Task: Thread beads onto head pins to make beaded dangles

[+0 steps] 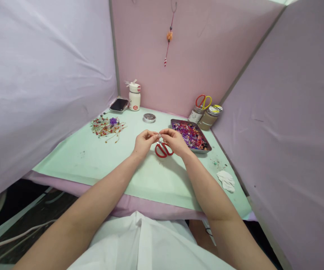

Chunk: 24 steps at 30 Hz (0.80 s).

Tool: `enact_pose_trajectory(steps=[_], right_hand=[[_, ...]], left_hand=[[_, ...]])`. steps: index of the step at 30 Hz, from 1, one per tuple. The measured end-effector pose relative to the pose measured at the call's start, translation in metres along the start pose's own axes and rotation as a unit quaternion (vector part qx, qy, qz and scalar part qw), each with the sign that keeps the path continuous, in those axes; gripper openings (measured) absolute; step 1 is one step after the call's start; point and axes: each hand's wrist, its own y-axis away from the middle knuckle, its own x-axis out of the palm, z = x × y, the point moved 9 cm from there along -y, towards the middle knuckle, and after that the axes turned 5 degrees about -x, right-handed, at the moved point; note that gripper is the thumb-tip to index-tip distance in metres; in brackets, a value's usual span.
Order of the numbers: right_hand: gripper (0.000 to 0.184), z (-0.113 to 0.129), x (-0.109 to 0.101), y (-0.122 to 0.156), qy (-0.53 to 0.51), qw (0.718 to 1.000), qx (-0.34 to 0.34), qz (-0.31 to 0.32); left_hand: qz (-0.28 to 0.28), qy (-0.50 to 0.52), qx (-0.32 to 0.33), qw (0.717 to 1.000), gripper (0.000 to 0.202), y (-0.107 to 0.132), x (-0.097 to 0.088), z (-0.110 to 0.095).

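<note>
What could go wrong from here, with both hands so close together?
The left hand and right hand pinch a tiny shiny piece; if the grip slips, it might drop.
Red-handled scissors lie close by the hands, so a small movement could nudge them.
The shallow tray of beads sits beside the right hand; a bump might scatter some.

A tiny pale piece (159, 135) is pinched between the fingers (154, 138).
</note>
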Motion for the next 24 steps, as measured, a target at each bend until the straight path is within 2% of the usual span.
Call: enact_pose_trajectory(steps=[9, 15, 19, 24], right_hand=[[0.020, -0.008, 0.001, -0.003, -0.008, 1.000, 0.007, 0.023], [0.013, -0.010, -0.020, -0.007, 0.076, 0.993, -0.022, -0.085], [0.012, -0.011, -0.019, -0.007, 0.043, 0.995, -0.026, -0.091], [0.021, -0.015, -0.022, -0.006, -0.006, 0.995, 0.007, -0.101]], left_hand=[[0.024, -0.007, -0.044, 0.999, 0.031, 0.001, 0.006, 0.006], [0.083, -0.047, -0.021, 0.995, 0.033, 0.008, 0.021, -0.004], [0.081, -0.047, -0.008, 0.996, 0.032, 0.009, 0.021, -0.008], [0.051, -0.044, 0.008, 0.998, 0.029, 0.005, 0.014, -0.006]])
